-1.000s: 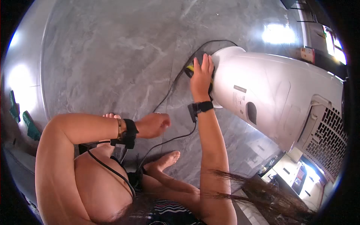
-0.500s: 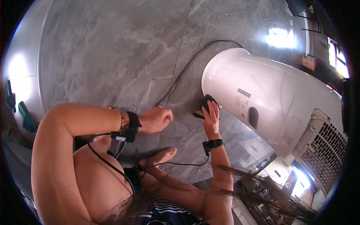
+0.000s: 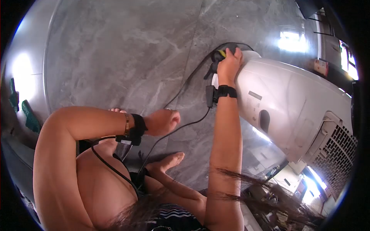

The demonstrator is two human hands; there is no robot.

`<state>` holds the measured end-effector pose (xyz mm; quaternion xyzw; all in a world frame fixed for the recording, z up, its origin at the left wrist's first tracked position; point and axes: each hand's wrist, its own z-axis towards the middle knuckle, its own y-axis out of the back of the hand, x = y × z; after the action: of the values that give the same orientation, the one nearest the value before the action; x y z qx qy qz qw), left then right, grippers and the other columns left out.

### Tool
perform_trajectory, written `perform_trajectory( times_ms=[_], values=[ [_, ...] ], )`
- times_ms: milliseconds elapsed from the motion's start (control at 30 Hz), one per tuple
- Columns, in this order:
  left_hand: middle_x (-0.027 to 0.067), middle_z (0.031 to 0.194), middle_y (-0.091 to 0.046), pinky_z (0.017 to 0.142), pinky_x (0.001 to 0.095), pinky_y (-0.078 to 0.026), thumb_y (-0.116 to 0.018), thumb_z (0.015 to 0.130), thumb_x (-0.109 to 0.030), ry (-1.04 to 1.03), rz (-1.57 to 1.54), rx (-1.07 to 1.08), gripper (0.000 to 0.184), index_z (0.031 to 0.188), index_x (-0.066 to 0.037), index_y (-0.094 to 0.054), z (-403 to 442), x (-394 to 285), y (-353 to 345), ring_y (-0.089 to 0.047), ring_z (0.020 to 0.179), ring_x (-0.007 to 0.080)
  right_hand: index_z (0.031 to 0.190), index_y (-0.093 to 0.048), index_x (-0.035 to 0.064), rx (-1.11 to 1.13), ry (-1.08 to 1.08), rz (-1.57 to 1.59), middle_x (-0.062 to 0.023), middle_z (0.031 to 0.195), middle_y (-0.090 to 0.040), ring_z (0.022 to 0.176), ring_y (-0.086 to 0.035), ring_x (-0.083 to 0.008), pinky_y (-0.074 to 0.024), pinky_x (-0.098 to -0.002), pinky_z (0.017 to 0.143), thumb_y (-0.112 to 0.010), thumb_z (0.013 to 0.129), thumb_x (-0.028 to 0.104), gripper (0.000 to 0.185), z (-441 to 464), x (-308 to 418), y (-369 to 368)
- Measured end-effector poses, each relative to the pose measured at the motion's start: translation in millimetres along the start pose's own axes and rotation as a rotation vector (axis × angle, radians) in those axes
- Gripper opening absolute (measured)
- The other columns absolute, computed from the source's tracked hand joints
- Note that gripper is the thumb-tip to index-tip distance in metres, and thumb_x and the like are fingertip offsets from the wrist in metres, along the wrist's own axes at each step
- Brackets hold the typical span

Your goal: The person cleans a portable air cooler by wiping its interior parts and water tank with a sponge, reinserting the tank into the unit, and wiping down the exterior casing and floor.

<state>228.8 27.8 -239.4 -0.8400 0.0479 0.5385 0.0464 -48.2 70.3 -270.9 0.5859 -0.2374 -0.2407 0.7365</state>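
Observation:
My right hand (image 3: 230, 67) is closed on a black and yellow hand-sized object (image 3: 219, 56), held at the rounded base of a tall white appliance (image 3: 279, 82). My fingers cover part of the object, so its exact kind cannot be made out. The appliance has a label, a dark oval opening and a slotted grille (image 3: 337, 148). My left hand (image 3: 163, 122) is curled into a loose fist near my knee, with nothing visible in it and apart from the appliance.
A black power cord (image 3: 183, 90) curves over the grey tiled floor (image 3: 127, 50) to the appliance's base. Thin cables run from the straps on both wrists. My bare foot (image 3: 169, 161) is below my left hand. Green pieces (image 3: 30, 115) lie at the far left.
My right hand has moved forward around the appliance's base, carrying the black and yellow object to its far-left side. My left hand has stayed almost in place.

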Motion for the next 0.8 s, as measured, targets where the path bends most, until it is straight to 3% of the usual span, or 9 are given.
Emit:
perform_trajectory(
  times_ms=[133, 333, 433, 533, 667, 800],
  values=[
    [0.0176, 0.093, -0.063, 0.077, 0.0427, -0.046, -0.047, 0.085, -0.014, 0.065, 0.008, 0.039, 0.016, 0.093, -0.003, -0.056, 1, -5, 5, -0.059, 0.090, 0.0351, 0.103, -0.061, -0.0022, 0.066, 0.081, 0.025, -0.0203, 0.123, -0.044, 0.118, -0.038, -0.0380, -0.0336, -0.0430, 0.099, -0.056, 0.072, -0.005, 0.032, -33, 13, 3],
    [0.0185, 0.094, -0.063, 0.078, 0.0431, -0.045, -0.046, 0.086, -0.014, 0.002, 0.016, 0.088, 0.019, 0.095, -0.002, -0.057, 1, -10, 4, -0.059, 0.091, 0.0349, 0.096, -0.062, -0.0021, 0.211, 0.243, 0.067, -0.0196, 0.122, -0.049, 0.118, -0.041, -0.0373, -0.0342, -0.0434, 0.099, -0.056, 0.070, -0.005, 0.026, -80, 10, 47],
    [0.0190, 0.093, -0.063, 0.078, 0.0432, -0.045, -0.045, 0.085, -0.014, 0.019, 0.014, 0.130, 0.020, 0.095, -0.001, -0.057, 3, -12, 0, -0.059, 0.090, 0.0350, 0.090, -0.064, -0.0014, -0.114, 0.305, 0.011, -0.0181, 0.119, -0.053, 0.114, -0.045, -0.0372, -0.0353, -0.0482, 0.096, -0.054, 0.066, -0.006, 0.026, -46, 12, 98],
    [0.0186, 0.092, -0.062, 0.078, 0.0435, -0.045, -0.046, 0.085, -0.014, 0.023, -0.016, 0.159, 0.019, 0.095, -0.002, -0.056, 5, -14, 0, -0.059, 0.090, 0.0352, 0.091, -0.064, -0.0012, -0.151, 0.134, -0.086, -0.0158, 0.118, -0.053, 0.113, -0.044, -0.0362, -0.0350, -0.0440, 0.097, -0.057, 0.068, -0.004, 0.025, -16, 27, 141],
    [0.0181, 0.091, -0.062, 0.078, 0.0437, -0.044, -0.046, 0.084, -0.014, -0.006, -0.010, 0.092, 0.019, 0.095, -0.002, -0.056, 7, -15, -1, -0.058, 0.090, 0.0354, 0.086, -0.067, -0.0023, 0.056, 0.123, -0.140, -0.0138, 0.113, -0.055, 0.113, -0.044, -0.0351, -0.0337, -0.0416, 0.098, -0.061, 0.071, 0.001, 0.017, -21, 11, 58],
    [0.0159, 0.091, -0.061, 0.075, 0.0416, -0.045, -0.048, 0.086, -0.015, -0.096, 0.043, 0.034, 0.017, 0.095, -0.002, -0.055, 1, -3, -7, -0.059, 0.085, 0.0331, 0.084, -0.068, -0.0013, 0.030, 0.127, -0.078, -0.0141, 0.110, -0.055, 0.109, -0.046, -0.0334, -0.0346, -0.0431, 0.096, -0.062, 0.071, 0.000, 0.014, -28, 13, 8]
  ],
)
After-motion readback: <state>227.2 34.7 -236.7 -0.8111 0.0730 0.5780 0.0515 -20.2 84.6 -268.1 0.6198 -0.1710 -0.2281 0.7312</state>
